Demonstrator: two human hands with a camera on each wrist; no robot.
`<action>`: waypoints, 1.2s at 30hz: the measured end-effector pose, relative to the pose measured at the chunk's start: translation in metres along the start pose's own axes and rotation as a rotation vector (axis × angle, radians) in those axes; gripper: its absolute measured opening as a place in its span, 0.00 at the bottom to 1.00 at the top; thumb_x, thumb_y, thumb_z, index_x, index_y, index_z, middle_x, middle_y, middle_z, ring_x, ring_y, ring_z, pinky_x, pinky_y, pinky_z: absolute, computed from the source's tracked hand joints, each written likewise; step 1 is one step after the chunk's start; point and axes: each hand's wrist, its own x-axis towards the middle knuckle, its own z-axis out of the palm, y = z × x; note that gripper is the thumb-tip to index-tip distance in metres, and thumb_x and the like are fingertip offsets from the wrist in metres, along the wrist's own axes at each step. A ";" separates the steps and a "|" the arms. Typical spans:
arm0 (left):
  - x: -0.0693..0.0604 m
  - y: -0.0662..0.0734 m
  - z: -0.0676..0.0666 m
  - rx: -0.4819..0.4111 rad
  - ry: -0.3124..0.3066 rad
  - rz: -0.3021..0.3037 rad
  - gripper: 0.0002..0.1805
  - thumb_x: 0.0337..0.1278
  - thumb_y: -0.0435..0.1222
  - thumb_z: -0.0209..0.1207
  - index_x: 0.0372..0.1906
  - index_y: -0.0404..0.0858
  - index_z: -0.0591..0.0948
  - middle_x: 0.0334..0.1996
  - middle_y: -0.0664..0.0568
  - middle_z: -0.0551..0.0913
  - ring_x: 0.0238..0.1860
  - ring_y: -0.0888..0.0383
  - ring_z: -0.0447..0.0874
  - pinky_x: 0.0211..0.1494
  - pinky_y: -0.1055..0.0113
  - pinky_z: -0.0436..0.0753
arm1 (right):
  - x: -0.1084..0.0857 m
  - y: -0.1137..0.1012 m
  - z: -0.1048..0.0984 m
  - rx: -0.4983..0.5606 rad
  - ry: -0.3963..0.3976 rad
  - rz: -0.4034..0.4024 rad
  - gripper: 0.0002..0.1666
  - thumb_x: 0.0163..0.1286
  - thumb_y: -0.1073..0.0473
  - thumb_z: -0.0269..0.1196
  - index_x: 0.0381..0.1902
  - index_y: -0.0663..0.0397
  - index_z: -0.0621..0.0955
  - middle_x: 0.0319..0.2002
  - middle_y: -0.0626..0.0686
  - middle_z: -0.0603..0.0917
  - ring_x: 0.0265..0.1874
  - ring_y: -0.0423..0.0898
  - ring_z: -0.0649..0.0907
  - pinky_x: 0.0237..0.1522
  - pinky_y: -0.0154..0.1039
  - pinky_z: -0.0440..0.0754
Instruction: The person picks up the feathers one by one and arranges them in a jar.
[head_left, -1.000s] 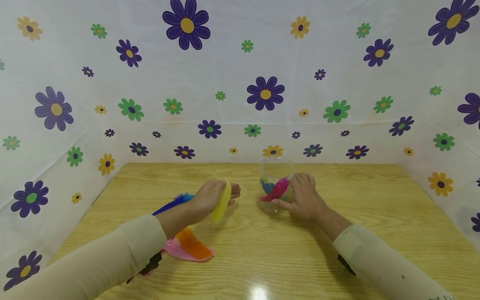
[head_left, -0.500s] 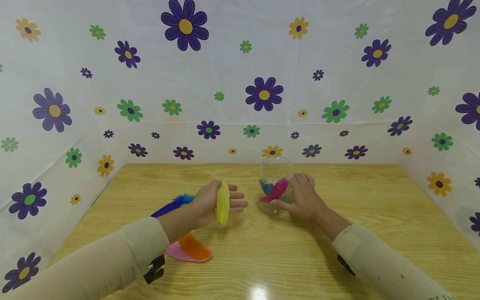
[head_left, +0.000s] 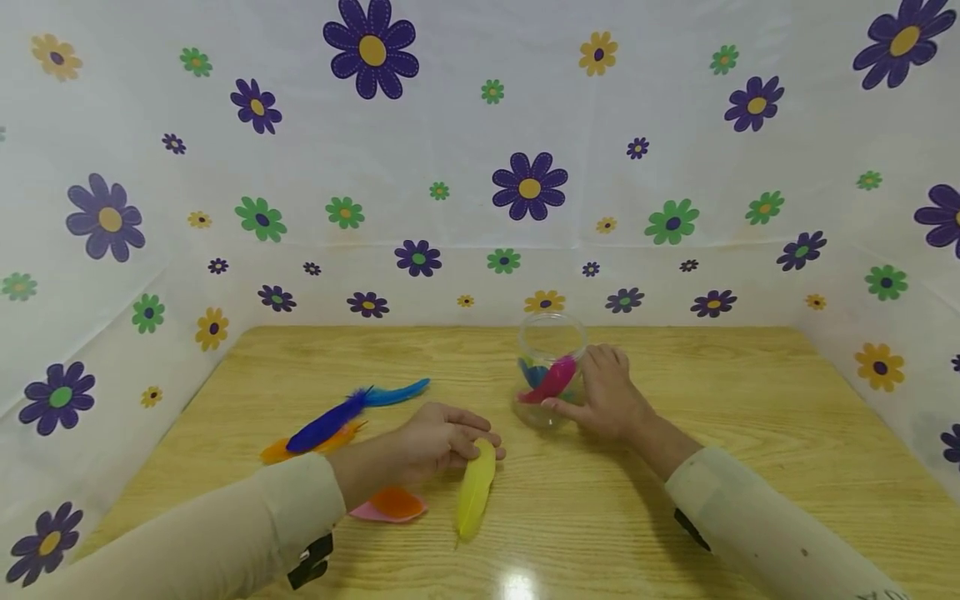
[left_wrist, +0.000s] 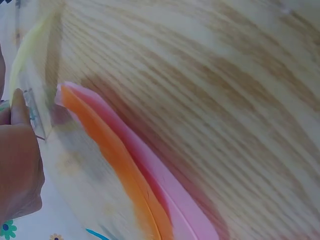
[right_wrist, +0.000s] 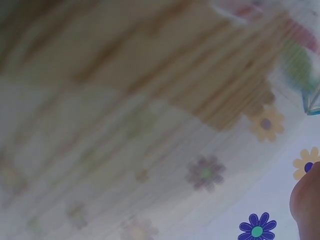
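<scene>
My left hand (head_left: 450,442) pinches a yellow feather (head_left: 476,493) by one end, between thumb and fingers. The feather's other end points toward me, just above or at the table. A clear round jar (head_left: 552,333) stands at the middle of the table, with my right hand (head_left: 611,392) gripping its right side. Inside it lie a magenta feather (head_left: 553,380) and a blue feather (head_left: 534,373), with some yellow-green behind. Below my left forearm lie an orange feather (left_wrist: 112,147) and a pink feather (left_wrist: 150,155), partly hidden in the head view.
Left of my left hand lie a dark blue feather (head_left: 326,421), a light blue feather (head_left: 397,392) and another orange feather (head_left: 277,451). The wooden table (head_left: 720,375) is backed and flanked by a white flowered cloth (head_left: 450,125).
My left hand has gone from an open palm with the yellow feather under the thumb to a fingertip pinch, lower and nearer me. The right hand and jar stay put.
</scene>
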 end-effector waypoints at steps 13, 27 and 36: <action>0.000 0.005 -0.002 0.019 -0.035 0.041 0.28 0.62 0.16 0.47 0.68 0.20 0.64 0.63 0.29 0.75 0.58 0.47 0.84 0.59 0.61 0.81 | 0.000 0.000 0.000 0.007 0.008 -0.007 0.39 0.62 0.32 0.65 0.57 0.55 0.72 0.55 0.57 0.77 0.56 0.54 0.70 0.68 0.58 0.55; -0.001 0.031 -0.001 0.031 -0.060 0.138 0.26 0.66 0.19 0.48 0.68 0.22 0.65 0.61 0.32 0.79 0.56 0.49 0.85 0.57 0.60 0.83 | 0.001 0.001 0.001 0.009 0.014 -0.008 0.45 0.62 0.31 0.64 0.64 0.55 0.69 0.58 0.57 0.76 0.56 0.54 0.70 0.67 0.58 0.57; -0.002 0.047 -0.001 0.045 -0.043 0.211 0.25 0.67 0.20 0.47 0.68 0.23 0.67 0.61 0.32 0.78 0.61 0.45 0.81 0.59 0.59 0.82 | 0.001 0.001 0.001 0.007 0.018 -0.012 0.43 0.62 0.31 0.65 0.63 0.54 0.70 0.58 0.57 0.76 0.56 0.54 0.70 0.66 0.58 0.57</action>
